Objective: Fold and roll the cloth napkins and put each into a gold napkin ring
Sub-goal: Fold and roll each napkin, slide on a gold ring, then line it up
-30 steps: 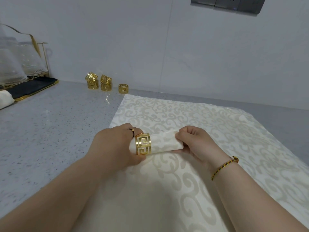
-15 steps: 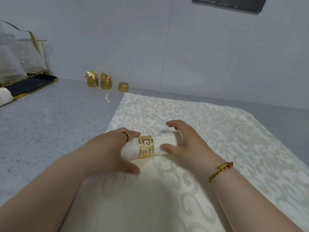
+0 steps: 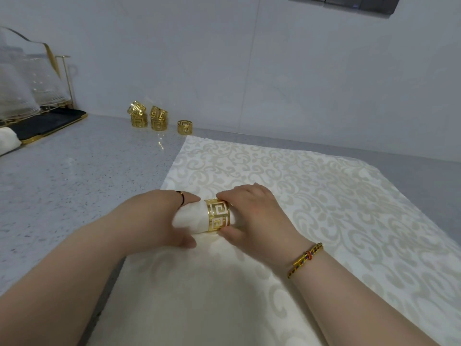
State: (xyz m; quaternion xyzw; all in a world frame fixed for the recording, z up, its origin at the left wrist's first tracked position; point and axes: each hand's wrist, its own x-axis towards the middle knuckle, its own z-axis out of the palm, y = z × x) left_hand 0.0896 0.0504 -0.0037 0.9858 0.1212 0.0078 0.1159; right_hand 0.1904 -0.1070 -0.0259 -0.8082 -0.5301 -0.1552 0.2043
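A rolled white cloth napkin lies on the patterned cream cloth in front of me. A gold napkin ring with a cut-out key pattern sits around the middle of the roll. My left hand grips the roll's left end, fingers over the top and thumb underneath. My right hand holds the roll just right of the ring, fingers curled over it and thumb below, touching the ring's edge. The roll's right end is hidden under that hand.
Several spare gold rings stand by the wall at the back, one a little apart. A black and gold tray with clear glassware sits at far left, a white cloth beside it. Grey speckled counter lies left.
The ring has slid from the roll's left end to its middle. My right hand closed over the roll beside the ring; my left hand stayed on the left end.
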